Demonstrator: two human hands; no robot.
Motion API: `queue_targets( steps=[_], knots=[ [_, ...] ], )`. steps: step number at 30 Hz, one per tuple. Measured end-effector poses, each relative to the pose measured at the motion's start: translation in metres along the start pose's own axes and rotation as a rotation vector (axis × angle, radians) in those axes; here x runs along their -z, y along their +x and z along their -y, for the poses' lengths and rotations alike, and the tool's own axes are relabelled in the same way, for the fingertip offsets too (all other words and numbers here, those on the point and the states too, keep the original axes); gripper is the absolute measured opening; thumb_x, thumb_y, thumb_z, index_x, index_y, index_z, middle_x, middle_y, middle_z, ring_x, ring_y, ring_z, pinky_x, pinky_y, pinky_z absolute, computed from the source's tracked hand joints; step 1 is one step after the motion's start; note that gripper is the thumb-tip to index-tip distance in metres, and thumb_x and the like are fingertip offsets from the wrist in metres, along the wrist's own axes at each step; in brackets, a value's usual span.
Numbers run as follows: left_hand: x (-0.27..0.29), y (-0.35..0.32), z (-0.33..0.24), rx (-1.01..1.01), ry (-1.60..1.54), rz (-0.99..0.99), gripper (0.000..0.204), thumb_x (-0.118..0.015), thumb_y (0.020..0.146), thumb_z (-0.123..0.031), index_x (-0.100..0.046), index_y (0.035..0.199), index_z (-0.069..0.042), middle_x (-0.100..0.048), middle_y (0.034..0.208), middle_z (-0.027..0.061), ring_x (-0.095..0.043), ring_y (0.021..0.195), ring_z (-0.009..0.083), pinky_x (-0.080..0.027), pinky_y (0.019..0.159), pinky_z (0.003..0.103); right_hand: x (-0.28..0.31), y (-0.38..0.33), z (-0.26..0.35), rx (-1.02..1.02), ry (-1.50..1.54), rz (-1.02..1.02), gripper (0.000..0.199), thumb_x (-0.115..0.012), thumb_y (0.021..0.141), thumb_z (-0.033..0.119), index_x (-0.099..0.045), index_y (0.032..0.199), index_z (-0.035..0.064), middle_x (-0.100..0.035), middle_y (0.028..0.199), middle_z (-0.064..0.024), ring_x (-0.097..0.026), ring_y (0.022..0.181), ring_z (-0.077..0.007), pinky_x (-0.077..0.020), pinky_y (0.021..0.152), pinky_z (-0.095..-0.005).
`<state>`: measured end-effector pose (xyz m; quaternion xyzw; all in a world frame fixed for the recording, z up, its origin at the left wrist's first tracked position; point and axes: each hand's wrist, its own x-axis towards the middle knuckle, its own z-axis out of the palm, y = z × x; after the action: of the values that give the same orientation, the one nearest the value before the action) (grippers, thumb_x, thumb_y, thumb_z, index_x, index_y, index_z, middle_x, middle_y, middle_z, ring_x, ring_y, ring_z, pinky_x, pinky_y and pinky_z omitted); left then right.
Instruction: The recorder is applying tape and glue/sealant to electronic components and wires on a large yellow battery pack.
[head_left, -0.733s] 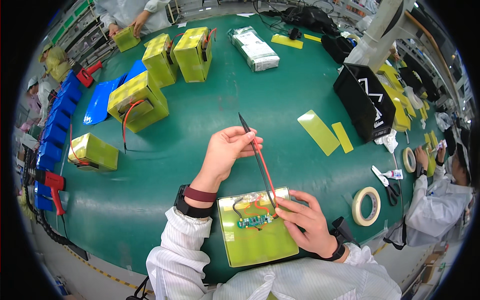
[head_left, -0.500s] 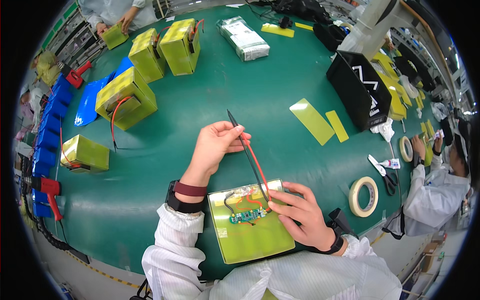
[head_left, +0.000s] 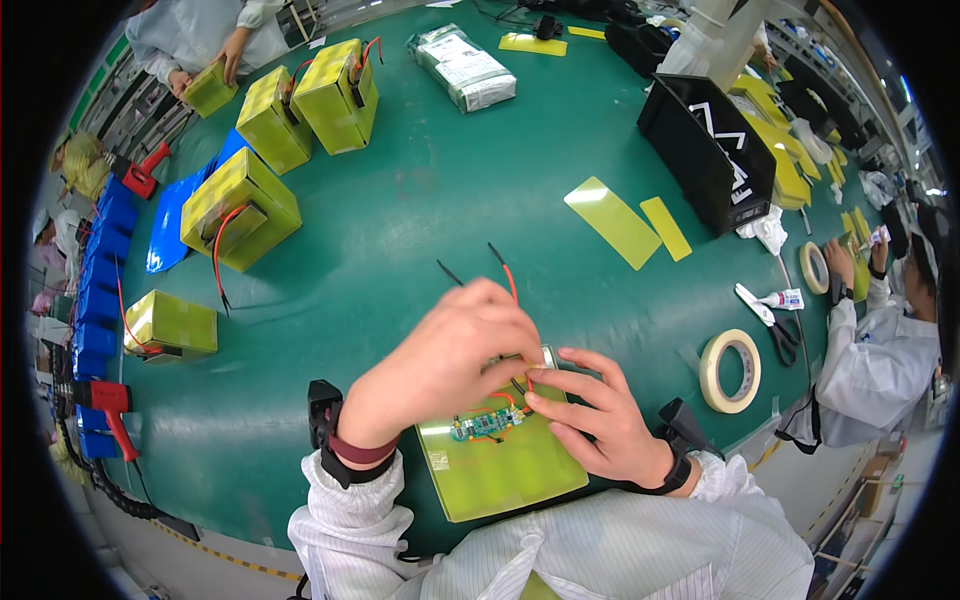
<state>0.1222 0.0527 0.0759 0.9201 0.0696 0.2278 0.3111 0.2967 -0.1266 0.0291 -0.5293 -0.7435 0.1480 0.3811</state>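
Before me lies a flat-topped battery pack [head_left: 505,480] faced with yellow-green board. A small green circuit board [head_left: 487,425] with short red and black leads sits on it. My left hand [head_left: 445,355] bends over the pack's far edge, fingers curled and pinching the red and black wires low down. The free ends of the black wire [head_left: 449,272] and the red wire [head_left: 508,275] stick out beyond its knuckles, spread apart. From the right, my right hand [head_left: 610,425] holds the base of these wires with its fingertips, near the circuit board. The left hand hides the pack's far left corner.
Several yellow-green battery packs [head_left: 240,210] stand at left, near blue bins [head_left: 100,260] and red heat guns [head_left: 108,398]. At right are a black bin [head_left: 700,150], yellow sheets [head_left: 612,222], masking tape [head_left: 730,370] and scissors [head_left: 770,320]. Co-workers sit far left and right.
My left hand has come down from the wire tips to their base near the pack. The wire ends, together before, now spread apart. My right hand has stayed about where it was.
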Motion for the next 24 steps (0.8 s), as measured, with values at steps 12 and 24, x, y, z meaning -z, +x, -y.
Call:
queue_targets(
  steps=[12, 24],
  knots=[
    [0.0008, -0.0015, -0.0077, 0.121, -0.182, 0.236, 0.025, -0.074, 0.073, 0.004, -0.07, 0.094, -0.008, -0.069, 0.092, 0.0005, -0.057, 0.091, 0.0246, -0.051, 0.079, 0.035, -0.0005, -0.0054, 0.0043, -0.003, -0.021, 0.057, 0.048, -0.066, 0.085, 0.009, -0.064, 0.134, 0.0088, -0.056, 0.135, -0.0072, -0.043, 0.131, -0.0359, -0.035, 0.105, -0.0462],
    [0.0014, -0.0002, -0.0099, 0.063, -0.096, 0.207, 0.02, -0.078, 0.071, 0.001, -0.072, 0.088, -0.008, -0.069, 0.086, 0.0014, -0.059, 0.088, 0.025, -0.051, 0.081, 0.037, -0.0001, -0.0053, 0.0052, -0.007, -0.011, 0.072, 0.052, -0.065, 0.086, 0.007, -0.06, 0.138, 0.0077, -0.053, 0.137, -0.0096, -0.043, 0.131, -0.0371, -0.0359, 0.105, -0.0482]
  ],
)
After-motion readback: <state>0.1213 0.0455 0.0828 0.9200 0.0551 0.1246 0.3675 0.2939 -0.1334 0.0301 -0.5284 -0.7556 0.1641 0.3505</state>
